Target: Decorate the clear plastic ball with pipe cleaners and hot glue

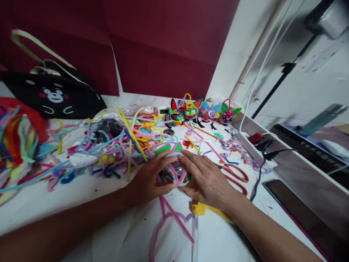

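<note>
My left hand (pixel 148 176) and my right hand (pixel 205 178) cup a small ball-shaped figure (pixel 176 174) wound from coloured pipe cleaners, with green ear-like pieces (pixel 167 148) at its top. The fingers of both hands curl round it from either side. Pink pipe cleaner ends (pixel 174 214) trail from it toward me across the white table (pixel 81 203). A yellow tool (pixel 199 209) lies under my right wrist.
A tangle of loose pipe cleaners (pixel 114 145) covers the table's middle and left. Finished colourful figures (pixel 191 111) stand at the back. Orange-handled scissors (pixel 236 174), a power strip with cables (pixel 257 143), a phone (pixel 297 209) and a black bear-face bag (pixel 54 96) lie around.
</note>
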Demonstrator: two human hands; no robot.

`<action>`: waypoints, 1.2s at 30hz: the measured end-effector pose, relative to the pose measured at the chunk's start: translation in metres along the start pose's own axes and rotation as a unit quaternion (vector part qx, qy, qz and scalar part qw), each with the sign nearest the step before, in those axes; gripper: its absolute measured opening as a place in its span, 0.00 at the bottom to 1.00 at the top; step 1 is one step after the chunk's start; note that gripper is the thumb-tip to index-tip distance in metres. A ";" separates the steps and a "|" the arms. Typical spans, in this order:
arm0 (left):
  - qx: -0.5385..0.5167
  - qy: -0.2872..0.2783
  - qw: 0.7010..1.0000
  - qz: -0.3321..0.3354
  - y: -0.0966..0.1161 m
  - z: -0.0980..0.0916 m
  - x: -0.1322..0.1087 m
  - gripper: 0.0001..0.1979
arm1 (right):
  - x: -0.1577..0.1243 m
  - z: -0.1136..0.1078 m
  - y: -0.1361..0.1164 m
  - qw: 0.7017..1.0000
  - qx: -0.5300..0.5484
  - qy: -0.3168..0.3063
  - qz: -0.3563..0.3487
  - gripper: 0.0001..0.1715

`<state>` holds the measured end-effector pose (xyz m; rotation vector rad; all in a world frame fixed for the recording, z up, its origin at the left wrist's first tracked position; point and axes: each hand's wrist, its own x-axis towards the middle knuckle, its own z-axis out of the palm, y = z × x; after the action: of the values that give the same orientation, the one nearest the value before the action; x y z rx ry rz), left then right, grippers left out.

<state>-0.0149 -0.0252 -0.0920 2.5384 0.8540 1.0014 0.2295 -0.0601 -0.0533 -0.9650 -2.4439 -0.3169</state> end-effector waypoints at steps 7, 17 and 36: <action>-0.016 0.008 1.000 0.007 0.002 0.000 -0.001 0.37 | 0.000 0.001 0.002 1.000 -0.016 -0.020 -0.011 0.43; -0.014 0.017 0.999 0.027 0.003 0.000 0.000 0.36 | -0.001 0.001 0.002 1.000 -0.016 -0.016 -0.017 0.42; 0.003 0.020 0.999 0.033 0.005 -0.003 -0.003 0.35 | -0.001 -0.003 0.001 1.000 -0.014 -0.016 -0.022 0.41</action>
<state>-0.0164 -0.0308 -0.0896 2.5763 0.7895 1.0743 0.2322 -0.0612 -0.0516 -0.9342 -2.4984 -0.3543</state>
